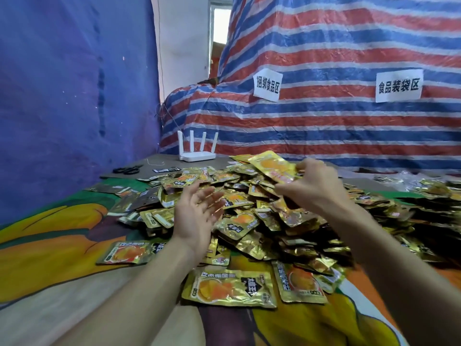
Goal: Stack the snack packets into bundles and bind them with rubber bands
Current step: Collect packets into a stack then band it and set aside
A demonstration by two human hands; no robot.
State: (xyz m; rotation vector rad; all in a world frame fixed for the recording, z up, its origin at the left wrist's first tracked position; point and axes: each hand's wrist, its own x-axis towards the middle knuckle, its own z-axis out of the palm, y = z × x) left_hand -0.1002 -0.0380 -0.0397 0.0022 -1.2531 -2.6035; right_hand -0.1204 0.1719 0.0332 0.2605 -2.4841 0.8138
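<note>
Right grip [314,182] pinched a gold foil snack packet [272,167] over the packet pile [249,228], left grip [197,216] spread flat, empty

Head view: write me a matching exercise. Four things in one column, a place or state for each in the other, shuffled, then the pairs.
1. left hand
2. right hand
3. router
4. scissors

A. black, lying flat at the far left of the table
B. open, holding nothing, above the pile of packets
C. white, at the back, in front of the striped tarp
D. holding a gold packet lifted off the pile

Pairs: 1-B, 2-D, 3-C, 4-A
</note>
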